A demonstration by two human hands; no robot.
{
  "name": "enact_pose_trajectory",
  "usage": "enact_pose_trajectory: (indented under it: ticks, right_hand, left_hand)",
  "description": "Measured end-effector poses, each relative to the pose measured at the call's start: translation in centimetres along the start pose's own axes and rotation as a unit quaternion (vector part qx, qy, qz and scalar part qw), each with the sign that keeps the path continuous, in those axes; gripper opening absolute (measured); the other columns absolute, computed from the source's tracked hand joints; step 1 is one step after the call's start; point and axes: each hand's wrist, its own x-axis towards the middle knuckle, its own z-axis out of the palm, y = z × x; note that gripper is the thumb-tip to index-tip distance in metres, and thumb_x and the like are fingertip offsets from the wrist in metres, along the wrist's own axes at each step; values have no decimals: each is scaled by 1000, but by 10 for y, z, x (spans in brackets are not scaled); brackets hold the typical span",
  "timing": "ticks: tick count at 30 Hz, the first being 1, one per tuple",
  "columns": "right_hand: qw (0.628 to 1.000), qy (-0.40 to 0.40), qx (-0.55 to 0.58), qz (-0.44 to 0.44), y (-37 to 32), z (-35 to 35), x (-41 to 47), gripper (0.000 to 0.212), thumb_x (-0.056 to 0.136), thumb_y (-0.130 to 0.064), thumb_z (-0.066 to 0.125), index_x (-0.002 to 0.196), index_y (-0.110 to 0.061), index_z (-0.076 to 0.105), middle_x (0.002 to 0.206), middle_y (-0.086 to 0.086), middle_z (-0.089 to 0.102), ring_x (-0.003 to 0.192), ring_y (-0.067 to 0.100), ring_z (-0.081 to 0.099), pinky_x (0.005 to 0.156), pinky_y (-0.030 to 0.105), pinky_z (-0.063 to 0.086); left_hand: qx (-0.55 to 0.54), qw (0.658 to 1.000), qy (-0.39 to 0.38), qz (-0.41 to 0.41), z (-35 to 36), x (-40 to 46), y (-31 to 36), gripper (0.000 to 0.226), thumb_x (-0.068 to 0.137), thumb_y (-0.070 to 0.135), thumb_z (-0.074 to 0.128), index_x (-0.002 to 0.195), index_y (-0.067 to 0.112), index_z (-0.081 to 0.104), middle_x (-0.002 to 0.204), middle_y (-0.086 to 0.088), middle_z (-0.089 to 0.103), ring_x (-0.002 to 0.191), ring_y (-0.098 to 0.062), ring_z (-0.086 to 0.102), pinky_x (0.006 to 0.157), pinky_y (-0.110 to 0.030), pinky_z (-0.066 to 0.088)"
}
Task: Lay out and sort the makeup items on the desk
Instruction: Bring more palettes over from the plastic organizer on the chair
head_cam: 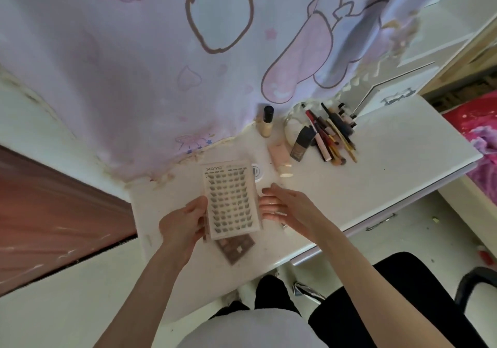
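A white desk (363, 186) stands against a wall hung with a pale cloth (161, 65) printed with pink cartoon figures; a black chair (390, 302) sits below the desk's near edge. Both forearms reach forward over the desk's left portion. The left hand (183, 224) is raised, thumb on the front left edge of a lash tray (231, 202), fingers curled behind it, gripping it. The tray is a flat rectangular clear case, held nearly upright and tilted slightly, showing rows of small dark lash clusters and a printed brand at its top. The right hand (285, 208) sits just beside the tray's right edge, palm turned toward it, fingers relaxed and loosely spread; contact with the tray cannot be determined. An eyeshadow palette (236, 248) lies on the desk beneath the tray. Further back lie a pink tube (279, 159), a dark foundation bottle (302, 143), an upright concealer bottle (266, 123), and a pile of brushes and pencils (333, 135).
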Motion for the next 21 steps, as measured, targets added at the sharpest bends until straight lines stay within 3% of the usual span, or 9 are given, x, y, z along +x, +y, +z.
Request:
enact_pose_trajectory:
  ticks: [3, 6, 9, 11, 14, 16, 18, 21]
  right_hand:
    - [999, 7, -34, -26, -15, -30, -6, 20, 92, -21, 58, 107, -9, 64, 103, 12, 71, 97, 25, 67, 93, 39, 51]
    - [999, 16, -29, -24, -19, -72, -15, 19, 92, -19, 56, 107, -12, 66, 100, 5, 72, 90, 19, 69, 83, 33, 53]
    - [997, 69, 23, -25, -18, -114, -23, 20, 91, -13, 57, 107, -6, 66, 95, 8, 71, 85, 21, 65, 85, 37, 52]
    - [993, 109, 48, -28, -17, -140, -28, 22, 92, -13, 56, 109, -3, 64, 96, 10, 69, 88, 24, 63, 88, 41, 50]
    - [979, 166, 105, -47, -17, -174, -33, 23, 94, -13, 52, 110, -1, 63, 95, 10, 69, 87, 22, 65, 77, 35, 53]
    - [960, 213, 170, -60, -18, -194, -33, 22, 94, -10, 51, 109, 1, 62, 91, 9, 68, 83, 21, 63, 74, 32, 52]
    - [934, 272, 220, -70, -21, -217, -29, 19, 95, -8, 49, 107, 0, 61, 89, 8, 67, 78, 20, 62, 70, 32, 52]
    - [898, 348, 256, -82, -36, -253, -11, 16, 93, -3, 47, 100, -3, 61, 83, 6, 66, 74, 19, 64, 62, 28, 56]
  left_hand:
    - [37, 998, -49, -6, 42, 0, 5, 23, 96, 25, 49, 106, 10, 64, 92, -3, 71, 78, -16, 67, 68, -31, 52]
    - [72, 993, -91, -7, 89, 3, 2, 23, 96, 23, 48, 104, 10, 64, 78, 2, 72, 71, -12, 67, 69, -31, 52]
    - [127, 985, -113, -7, 139, 3, -6, 20, 95, 25, 50, 95, 14, 66, 86, 0, 73, 85, -19, 68, 83, -37, 53]
    - [156, 976, -151, 0, 173, 1, -9, 22, 96, 26, 48, 96, 14, 67, 86, 1, 73, 82, -15, 68, 80, -31, 53]
    - [187, 961, -201, 16, 224, 3, -10, 30, 99, 30, 39, 97, 15, 65, 91, 0, 70, 82, -13, 66, 74, -25, 52]
    - [257, 942, -205, 64, 248, 12, -18, 31, 100, 31, 33, 109, 19, 60, 107, -2, 63, 101, -16, 59, 85, -29, 48]
    - [433, 868, -185, 157, 259, 30, -33, 37, 99, 33, 35, 131, 19, 47, 132, -3, 48, 126, -19, 42, 103, -29, 32]
    - [666, 684, -194, 228, 262, 53, -55, 58, 98, 35, 37, 148, 16, 14, 155, -9, 11, 143, -23, 9, 113, -33, 15]
